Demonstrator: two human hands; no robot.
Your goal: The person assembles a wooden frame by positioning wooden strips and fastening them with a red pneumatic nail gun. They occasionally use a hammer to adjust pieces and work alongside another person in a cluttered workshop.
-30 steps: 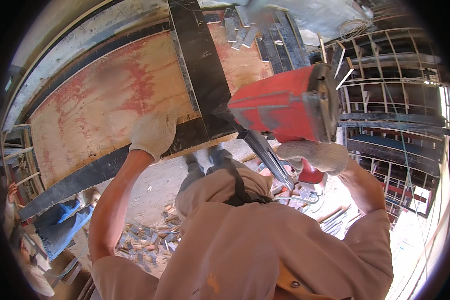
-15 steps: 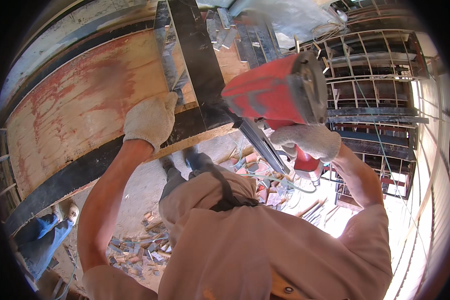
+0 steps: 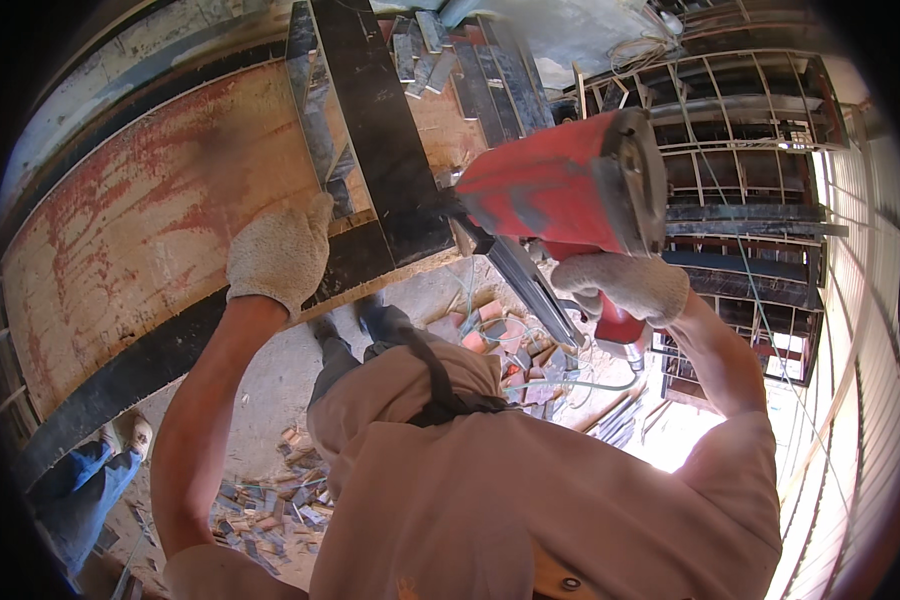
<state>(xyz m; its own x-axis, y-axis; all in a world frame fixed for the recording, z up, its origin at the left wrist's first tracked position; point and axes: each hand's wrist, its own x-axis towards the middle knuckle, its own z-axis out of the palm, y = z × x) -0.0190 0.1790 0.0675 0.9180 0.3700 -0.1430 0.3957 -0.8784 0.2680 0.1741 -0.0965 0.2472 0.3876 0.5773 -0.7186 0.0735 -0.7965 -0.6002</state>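
Observation:
My right hand, in a knit glove, grips the handle of a red power tool whose nose points left at the joint of two black steel bars. My left hand, also gloved, presses flat on the black frame bar along the lower edge of a reddish plywood panel. The tool's tip sits right by the upright bar where it meets the lower bar.
Brick and wood scraps litter the ground below. Another person's legs in blue trousers stand at the lower left. Stacked steel frames fill the right side, and a thin cord trails under the tool.
The view has swung so the panel and bars shifted left and down. The tool has come closer to the bar joint, and my left hand stays pressed on the frame.

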